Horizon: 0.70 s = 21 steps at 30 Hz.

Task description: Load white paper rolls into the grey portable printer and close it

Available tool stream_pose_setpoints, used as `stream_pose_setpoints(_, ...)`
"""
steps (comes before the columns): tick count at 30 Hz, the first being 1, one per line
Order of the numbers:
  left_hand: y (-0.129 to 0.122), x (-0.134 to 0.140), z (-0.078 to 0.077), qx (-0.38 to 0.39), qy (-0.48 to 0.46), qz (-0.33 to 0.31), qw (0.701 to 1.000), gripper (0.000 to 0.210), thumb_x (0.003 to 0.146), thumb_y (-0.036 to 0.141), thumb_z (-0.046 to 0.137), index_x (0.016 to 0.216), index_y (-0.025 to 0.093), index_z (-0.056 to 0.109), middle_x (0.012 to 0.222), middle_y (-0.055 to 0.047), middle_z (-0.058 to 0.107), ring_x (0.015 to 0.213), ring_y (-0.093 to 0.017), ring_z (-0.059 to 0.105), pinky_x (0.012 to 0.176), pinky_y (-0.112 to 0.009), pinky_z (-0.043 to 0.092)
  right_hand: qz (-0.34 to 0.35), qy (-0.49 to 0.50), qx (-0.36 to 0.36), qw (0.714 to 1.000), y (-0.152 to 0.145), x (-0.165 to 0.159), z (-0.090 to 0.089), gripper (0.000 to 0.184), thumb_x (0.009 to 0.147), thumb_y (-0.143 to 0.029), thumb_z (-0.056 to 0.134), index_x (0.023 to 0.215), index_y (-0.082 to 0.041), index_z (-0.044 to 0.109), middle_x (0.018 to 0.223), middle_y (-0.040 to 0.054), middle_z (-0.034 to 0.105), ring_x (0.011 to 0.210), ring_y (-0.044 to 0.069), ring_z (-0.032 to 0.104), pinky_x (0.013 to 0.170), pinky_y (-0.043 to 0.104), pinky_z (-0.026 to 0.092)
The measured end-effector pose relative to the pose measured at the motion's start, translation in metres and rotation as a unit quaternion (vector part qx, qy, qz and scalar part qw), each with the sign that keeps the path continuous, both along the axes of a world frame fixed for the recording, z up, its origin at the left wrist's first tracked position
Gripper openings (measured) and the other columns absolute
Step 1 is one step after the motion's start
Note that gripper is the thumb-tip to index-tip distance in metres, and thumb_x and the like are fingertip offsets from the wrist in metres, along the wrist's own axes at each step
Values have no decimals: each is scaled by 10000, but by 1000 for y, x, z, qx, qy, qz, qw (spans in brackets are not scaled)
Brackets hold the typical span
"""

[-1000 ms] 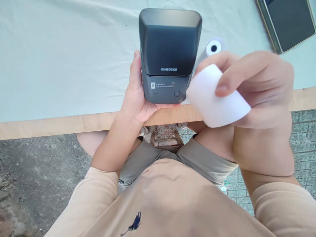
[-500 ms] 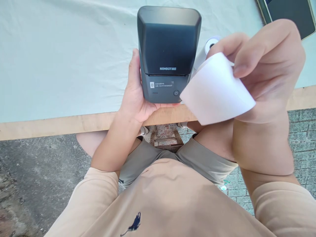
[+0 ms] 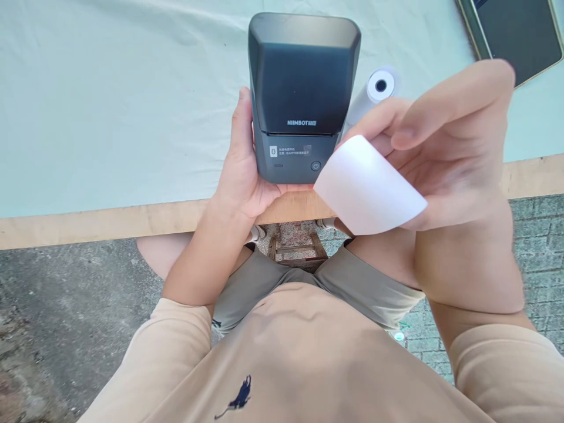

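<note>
A dark grey label printer (image 3: pixel 304 88), marked NIIMBOT, rests in my left hand (image 3: pixel 242 170) above the table edge. My left thumb lies along its side, and the other fingers pass underneath, mostly hidden. To its right, my right hand (image 3: pixel 449 141) is closed on a blank white label (image 3: pixel 370 188), which curves slightly. The label's left corner overlaps the printer's lower right corner in view; whether they touch I cannot tell. Behind my right fingers lies a white paper roll (image 3: pixel 368 97) with a dark hole in its end, partly covered by the hand.
A pale cloth (image 3: pixel 123 106) covers the table, whose wooden edge (image 3: pixel 101 225) runs across in front of me. At the upper right lies a dark-screened device (image 3: pixel 520 38), perhaps a phone or tablet. Below, a wooden stool frame (image 3: pixel 297 249) shows between my legs.
My right hand has moved left and down with the label, baring more of the paper roll and the dark-screened device. The printer and my left hand have barely shifted.
</note>
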<state>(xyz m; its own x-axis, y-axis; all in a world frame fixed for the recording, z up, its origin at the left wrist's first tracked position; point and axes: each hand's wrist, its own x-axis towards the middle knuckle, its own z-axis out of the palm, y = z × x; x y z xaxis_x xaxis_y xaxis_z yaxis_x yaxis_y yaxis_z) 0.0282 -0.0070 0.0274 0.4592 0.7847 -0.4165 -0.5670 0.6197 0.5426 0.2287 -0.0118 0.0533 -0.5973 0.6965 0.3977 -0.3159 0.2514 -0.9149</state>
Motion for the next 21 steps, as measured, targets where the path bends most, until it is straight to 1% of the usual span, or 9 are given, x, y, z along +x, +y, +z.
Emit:
stream_pose_setpoints(2, 0, 0, 0, 2, 3, 0, 1000, 604, 917, 655, 255, 1110, 246, 656, 922, -43, 721, 768, -213, 700, 525, -269, 574, -6, -28, 1, 1000, -1, 1, 1, 579, 708, -176, 751, 1249, -288, 579, 1168, -6, 624, 999, 178, 653, 765, 341, 641)
stream_pose_setpoints(4, 0, 1, 1, 7, 10, 1, 1000, 602, 923, 648, 244, 1077, 245, 663, 937, -39, 723, 788, -215, 709, 528, -267, 575, -14, -53, -10, 998, -4, 1, 4, 631, 698, -174, 762, 1294, -275, 581, 1195, -1, 624, 984, 169, 655, 814, 325, 631)
stream_pose_setpoints(7, -2, 3, 3, 22, 27, 4, 999, 591, 914, 662, 251, 1061, 264, 663, 950, -31, 723, 841, -240, 721, 522, -281, 578, -35, -116, -13, 993, -10, 1, 12, 654, 693, -201, 784, 1311, -287, 591, 1157, -9, 664, 978, 178, 658, 830, 317, 617)
stream_pose_setpoints(10, -3, 5, 5, 34, 38, 8, 999, 578, 914, 662, 257, 1075, 276, 655, 1046, -31, 717, 922, -263, 718, 559, -308, 595, -59, -198, 38, 978, -12, 0, 16, 614, 692, -309, 790, 1277, -348, 611, 1139, -49, 683, 1012, 190, 641, 810, 323, 593)
stream_pose_setpoints(12, -4, 6, 6, 34, 43, 20, 998, 564, 926, 640, 254, 1081, 272, 652, 1116, -31, 705, 988, -261, 704, 629, -315, 610, -67, -230, 76, 968, -12, 0, 16, 592, 700, -348, 773, 1269, -348, 606, 1173, -54, 677, 1023, 199, 640, 772, 332, 578)
stream_pose_setpoints(14, -4, 6, 7, 25, 53, 23, 998, 563, 925, 642, 255, 1100, 279, 649, 1102, -33, 710, 1007, -259, 699, 656, -315, 612, -68, -235, 115, 963, -11, -2, 16, 587, 701, -324, 768, 1264, -317, 602, 1176, -31, 679, 1008, 197, 648, 794, 335, 585)
stream_pose_setpoints(16, -4, 6, 7, 13, 66, 16, 998, 573, 912, 662, 262, 1135, 296, 642, 1041, -33, 722, 979, -267, 706, 618, -316, 605, -69, -228, 145, 960, -11, -3, 15, 589, 697, -276, 767, 1262, -295, 601, 1155, -4, 683, 1035, 205, 652, 907, 357, 589)
stream_pose_setpoints(19, -3, 7, 8, 1, 79, 15, 997, 582, 908, 667, 258, 1169, 305, 632, 990, -27, 725, 960, -270, 710, 593, -310, 594, -94, -225, 166, 956, -13, -6, 16, 591, 683, -246, 762, 1251, -297, 607, 1164, 0, 670, 1153, 242, 619, 1086, 431, 514)
stream_pose_setpoints(21, -3, 7, 7, 3, 75, 13, 997, 585, 912, 660, 251, 1171, 299, 631, 993, -25, 723, 957, -269, 710, 595, -307, 593, -121, -210, 168, 956, -15, -8, 18, 563, 677, -258, 766, 1222, -271, 628, 1127, 4, 675, 1136, 244, 622, 1078, 433, 518)
